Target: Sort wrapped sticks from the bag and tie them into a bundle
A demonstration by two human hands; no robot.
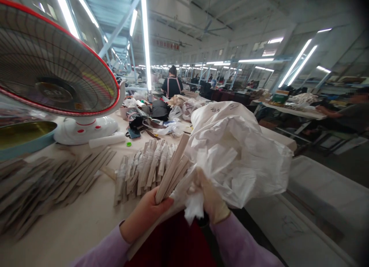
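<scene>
My left hand point(145, 215) is closed around a bundle of flat beige wooden strips point(173, 168) that fan upward from the table's near edge. My right hand point(211, 199), in a pale glove, grips the crumpled edge of a big white plastic sack point(236, 151) that bulges on the table to the right. The strips rest against the sack's mouth. A row of wrapped strip bundles point(144, 171) lies just left of my left hand.
A red-rimmed white fan point(57, 63) stands at the back left beside a teal basin point(25, 138). More loose strips point(43, 182) cover the left of the table point(72, 228). Bags and clutter lie farther back. A person in black point(172, 84) works beyond; another sits at the right point(348, 113).
</scene>
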